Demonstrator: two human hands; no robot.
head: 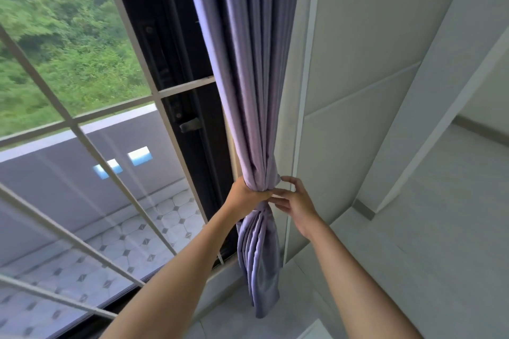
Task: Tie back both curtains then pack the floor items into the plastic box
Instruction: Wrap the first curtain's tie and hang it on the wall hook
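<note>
Both hands [249, 195] around gathered curtain [254, 107].

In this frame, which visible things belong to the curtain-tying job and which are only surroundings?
Job in hand:
- lilac pleated fabric curtain, gathered into a bunch
- left hand, gripping the bunch
- right hand, fingers spread beside the bunch

Surroundings:
- black window frame with latch
- white window bars
- pale wall panels

Both bare forearms reaching forward, left hand [246, 195] clenched, fingers curled, right hand [296, 202] open beside it, fingers spread
</note>
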